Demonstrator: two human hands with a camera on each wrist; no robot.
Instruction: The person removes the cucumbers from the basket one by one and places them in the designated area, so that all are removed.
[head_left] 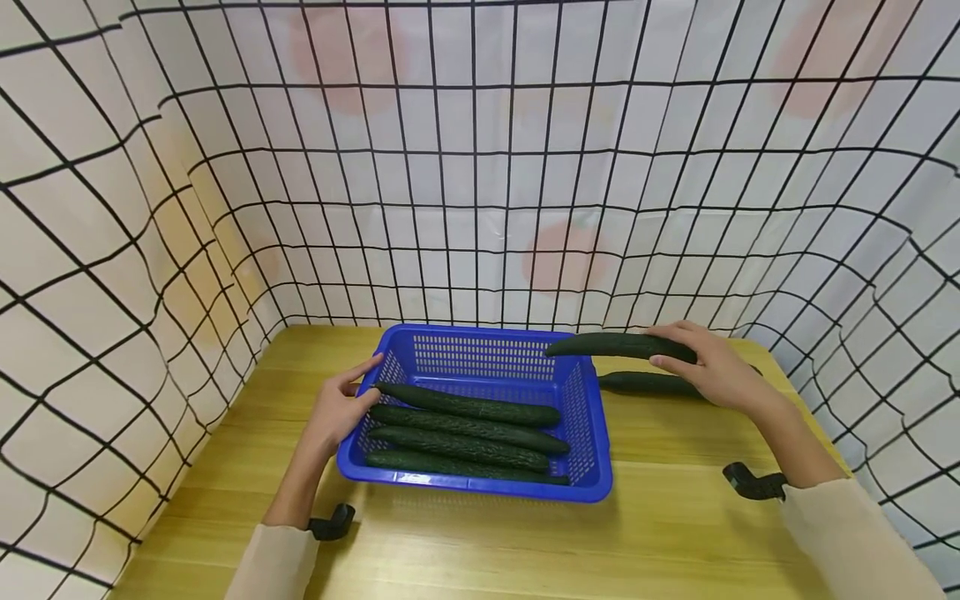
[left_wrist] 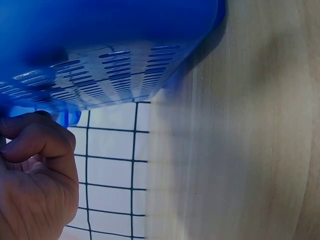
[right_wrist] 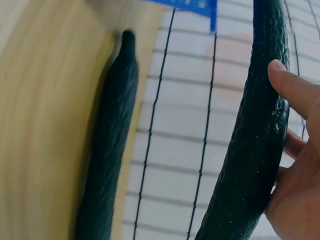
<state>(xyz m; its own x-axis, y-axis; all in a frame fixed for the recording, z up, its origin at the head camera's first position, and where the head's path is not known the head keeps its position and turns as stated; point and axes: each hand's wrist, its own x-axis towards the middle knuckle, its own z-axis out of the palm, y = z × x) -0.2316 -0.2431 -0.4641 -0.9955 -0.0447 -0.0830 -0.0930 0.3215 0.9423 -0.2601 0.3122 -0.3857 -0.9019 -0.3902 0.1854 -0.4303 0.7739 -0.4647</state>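
Note:
My right hand grips a dark green cucumber in the head view, thumb on the near side and fingers behind. The cucumber is raised, its left tip above the right rim of a blue plastic basket. The right wrist view shows the thumb pressed on that cucumber. Below it, a second cucumber lies on the table beside the basket, partly hidden by the hand. My left hand holds the basket's left rim; in the left wrist view its fingers are curled at the rim. Several cucumbers lie side by side in the basket.
The wooden table carries the basket near its middle. A black wire grid stands along the back and both sides, with pale patterned sheeting behind it. Each wrist has a black camera mount strapped on.

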